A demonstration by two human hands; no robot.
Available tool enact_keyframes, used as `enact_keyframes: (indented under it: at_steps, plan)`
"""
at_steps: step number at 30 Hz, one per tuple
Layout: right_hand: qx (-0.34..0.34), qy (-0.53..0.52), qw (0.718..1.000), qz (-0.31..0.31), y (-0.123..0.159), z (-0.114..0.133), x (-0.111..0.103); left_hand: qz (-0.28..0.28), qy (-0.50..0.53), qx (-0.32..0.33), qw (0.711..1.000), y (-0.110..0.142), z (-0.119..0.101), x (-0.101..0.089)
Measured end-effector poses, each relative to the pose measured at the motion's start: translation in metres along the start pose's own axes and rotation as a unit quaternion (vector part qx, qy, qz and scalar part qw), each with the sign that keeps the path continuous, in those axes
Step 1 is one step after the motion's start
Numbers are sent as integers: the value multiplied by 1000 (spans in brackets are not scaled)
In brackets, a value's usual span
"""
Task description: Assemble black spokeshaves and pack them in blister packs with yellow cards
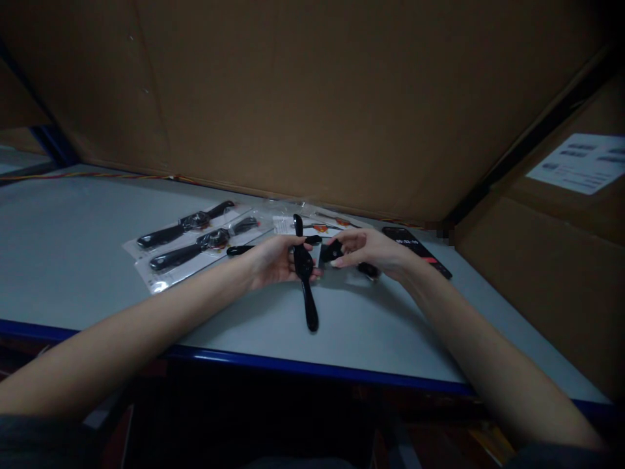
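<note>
My left hand (pixel 276 260) is closed around the middle of a black spokeshave (pixel 308 296), with its two long handles pointing toward and away from me. To the right, my right hand (pixel 366 251) pinches a small flat black piece (pixel 333 251) close to the spokeshave's middle, apart from it. Behind my left hand lies another black two-handled tool (pixel 238 250), its middle hidden by the fingers. Under my right hand a small dark part in clear plastic (pixel 368 270) shows, too blurred to name.
Two bagged spokeshaves (pixel 176 255) lie to the left on the grey table (pixel 88 260). Clear plastic packaging with orange-marked pieces (pixel 319 228) is behind my hands. A phone showing a timer (pixel 417 251) lies at right. Cardboard walls (pixel 312 98) enclose the back and right side.
</note>
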State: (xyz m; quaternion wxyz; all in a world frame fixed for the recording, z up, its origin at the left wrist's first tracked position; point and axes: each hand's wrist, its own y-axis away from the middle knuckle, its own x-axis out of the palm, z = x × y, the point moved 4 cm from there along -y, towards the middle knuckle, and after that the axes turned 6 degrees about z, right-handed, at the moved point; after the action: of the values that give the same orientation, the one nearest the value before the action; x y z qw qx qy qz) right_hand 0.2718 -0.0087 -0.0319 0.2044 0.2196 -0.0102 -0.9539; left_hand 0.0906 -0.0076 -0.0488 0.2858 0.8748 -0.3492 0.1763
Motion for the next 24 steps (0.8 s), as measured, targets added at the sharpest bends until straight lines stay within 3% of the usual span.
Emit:
enact_keyframes:
  at_steps: [4,8,12,15,24]
  plan:
    - [-8,-11,1000,7,-1,10,23,14,4,-3,1000,3,4,7]
    - [-7,-48,999,-4,1,14,30,6,-12,11,1000,3,6,9]
    - [-39,-89,995,-17,3,17,33,26,-31,33,999,2,7,10]
    - [-62,-63,995,-54,4,18,34,39,-55,58,996,1,8,11]
    - [-84,-28,987,-137,2,15,24,4,-40,83,996,-1,13,8]
